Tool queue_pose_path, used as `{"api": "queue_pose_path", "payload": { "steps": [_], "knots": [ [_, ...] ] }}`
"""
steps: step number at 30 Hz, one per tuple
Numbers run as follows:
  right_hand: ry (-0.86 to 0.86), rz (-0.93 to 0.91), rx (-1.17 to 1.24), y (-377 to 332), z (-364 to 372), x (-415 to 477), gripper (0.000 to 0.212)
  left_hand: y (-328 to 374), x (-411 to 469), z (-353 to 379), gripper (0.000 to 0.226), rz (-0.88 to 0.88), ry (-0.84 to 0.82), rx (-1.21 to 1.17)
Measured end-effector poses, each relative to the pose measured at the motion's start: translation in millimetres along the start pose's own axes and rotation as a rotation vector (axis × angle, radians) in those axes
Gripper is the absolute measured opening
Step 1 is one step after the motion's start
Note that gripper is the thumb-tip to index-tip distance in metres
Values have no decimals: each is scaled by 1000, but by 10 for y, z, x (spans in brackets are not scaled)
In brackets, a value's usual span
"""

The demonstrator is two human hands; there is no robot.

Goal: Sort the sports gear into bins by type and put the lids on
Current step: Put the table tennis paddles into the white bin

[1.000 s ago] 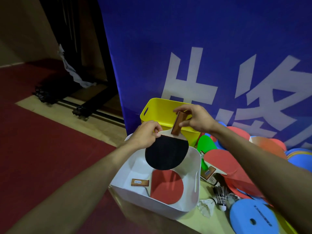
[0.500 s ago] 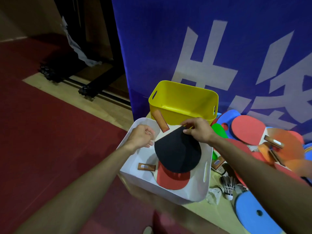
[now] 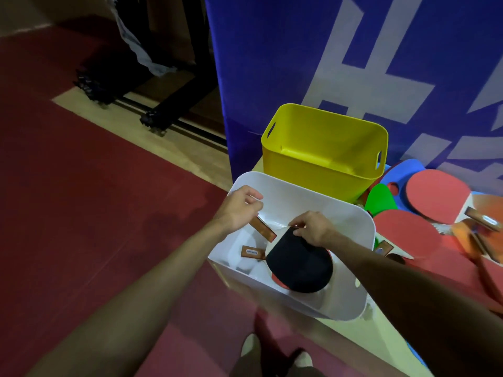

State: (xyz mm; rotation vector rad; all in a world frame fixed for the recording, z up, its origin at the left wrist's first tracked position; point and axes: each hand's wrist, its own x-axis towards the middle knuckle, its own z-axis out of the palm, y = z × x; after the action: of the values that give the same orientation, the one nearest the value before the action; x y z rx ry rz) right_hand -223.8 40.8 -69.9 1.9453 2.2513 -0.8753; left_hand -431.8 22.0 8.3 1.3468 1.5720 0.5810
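A black-faced table tennis paddle lies low inside the white bin, on top of a red paddle whose handle sticks out to the left. My right hand pinches the upper edge of the black blade. My left hand hovers over the bin's left rim, its curled fingers on the end of the black paddle's wooden handle. Behind the white bin stands a yellow bin with nothing in it.
A heap of red paddles, a green paddle and a blue piece lies right of the bins. A blue banner rises behind. A black wheeled stand is far left. My shoes are below the bin.
The black paddle has gone from held up over the white bin down into it, onto the red paddle. My right hand shifted from its handle to the blade edge; my left hand now meets the handle.
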Motion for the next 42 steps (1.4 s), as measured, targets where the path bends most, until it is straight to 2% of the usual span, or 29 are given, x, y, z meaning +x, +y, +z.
{"api": "queue_pose_path", "payload": {
  "steps": [5,10,15,20,23,26,30,36,42],
  "knots": [
    [1,33,-57,-44,74,-6,39,-32,52,23,28,19,-49,-34],
    [5,-58,-52,-111,-167,-160,32,87,77,123,28,54,-121,-44],
    [134,-77,42,-64,-598,-502,29,314,160,300,30,122,-132,-138],
    [314,48,83,286,-991,-952,28,632,109,672,31,195,-209,-165],
    [419,145,167,602,-1139,-1204,35,794,34,928,24,236,-235,-123],
    [463,235,315,999,-1235,-1469,39,938,-32,1207,15,313,-265,-50],
    [486,341,512,1529,-1222,-1767,35,1106,-98,1662,16,388,-309,64],
    [492,390,635,2303,-1108,-2060,28,1278,-259,2624,25,271,-351,242],
    [463,359,758,2999,-1114,-2223,27,1260,-85,3160,41,88,-262,448]
  ]
}}
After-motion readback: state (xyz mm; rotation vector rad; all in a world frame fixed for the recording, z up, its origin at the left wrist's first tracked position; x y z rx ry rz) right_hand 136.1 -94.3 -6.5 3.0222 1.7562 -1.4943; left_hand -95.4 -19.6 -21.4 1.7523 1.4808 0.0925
